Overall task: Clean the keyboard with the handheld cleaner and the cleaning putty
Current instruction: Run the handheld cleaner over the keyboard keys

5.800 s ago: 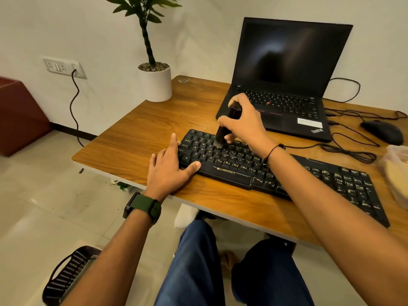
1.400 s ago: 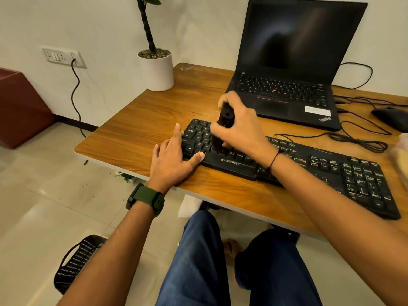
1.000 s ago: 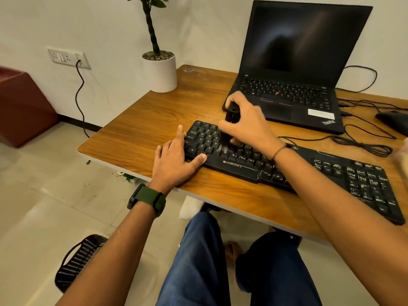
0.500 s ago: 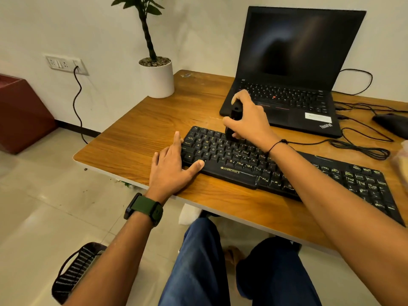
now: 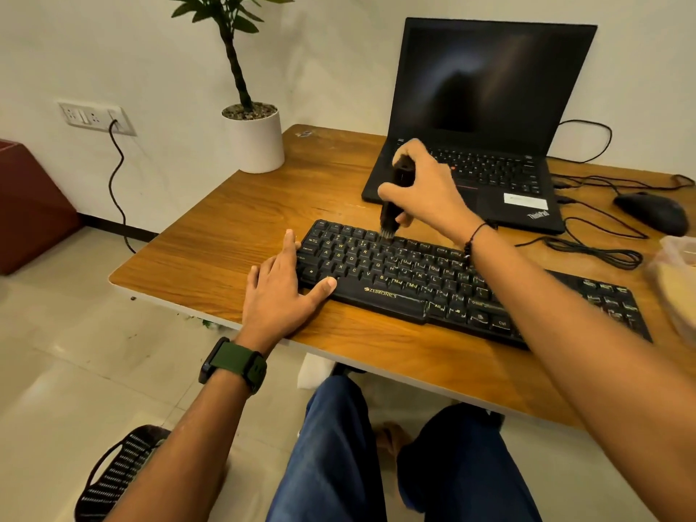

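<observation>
A black keyboard (image 5: pixel 406 280) lies slantwise on the wooden desk (image 5: pixel 233 235). My right hand (image 5: pixel 429 194) grips a black handheld cleaner (image 5: pixel 393 199) held upright, its brush tip touching the keys near the keyboard's far edge, left of middle. My left hand (image 5: pixel 282 292) rests flat on the desk at the keyboard's left end, fingers straight, thumb lying on its front edge. At the far right edge a clear container (image 5: pixel 676 280) holds something yellowish, blurred; whether it is the putty I cannot tell.
An open black laptop (image 5: pixel 489 118) stands behind the keyboard. A black mouse (image 5: pixel 653 212) and loose cables (image 5: pixel 599 250) lie at the right. A white potted plant (image 5: pixel 256 139) occupies the desk's far left corner. My knees are under the desk's front edge.
Over the last second my right hand carried the cleaner from the middle key rows back to the far row, and it now stands more upright. My left hand stayed put.
</observation>
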